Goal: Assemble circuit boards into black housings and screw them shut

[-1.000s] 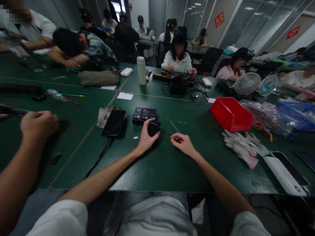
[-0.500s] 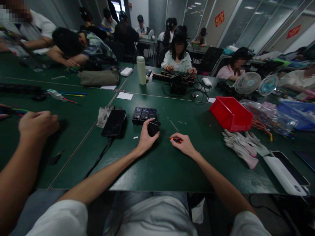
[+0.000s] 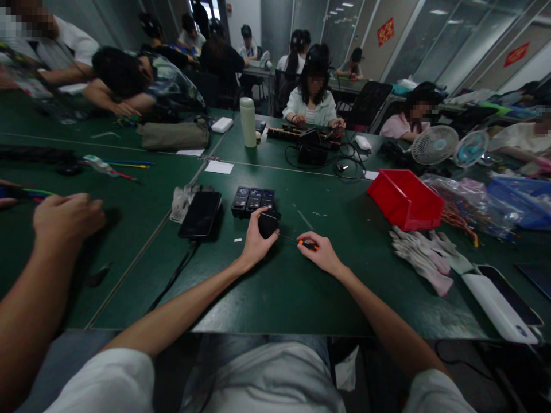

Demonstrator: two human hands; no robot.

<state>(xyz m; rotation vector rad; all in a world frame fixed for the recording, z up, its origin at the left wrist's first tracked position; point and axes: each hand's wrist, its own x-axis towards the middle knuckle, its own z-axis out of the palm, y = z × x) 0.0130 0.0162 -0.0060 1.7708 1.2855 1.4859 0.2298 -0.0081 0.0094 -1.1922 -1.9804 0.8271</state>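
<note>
My left hand (image 3: 255, 244) is wrapped round a small black box-shaped device (image 3: 268, 223) that rests on the green table (image 3: 284, 287). My right hand (image 3: 321, 252) is closed on a small screwdriver with an orange-and-black handle (image 3: 308, 245); its thin shaft points left at the side of the black device. Just beyond the device lies a row of similar dark modules (image 3: 253, 201) side by side.
A black phone (image 3: 200, 213) with a cable and a crumpled grey glove (image 3: 183, 199) lie to the left. A red bin (image 3: 403, 198), white gloves (image 3: 424, 255), a white power bank (image 3: 497, 307) sit right. A neighbour's arm (image 3: 43, 264) reaches in at left. Other people work at the far tables.
</note>
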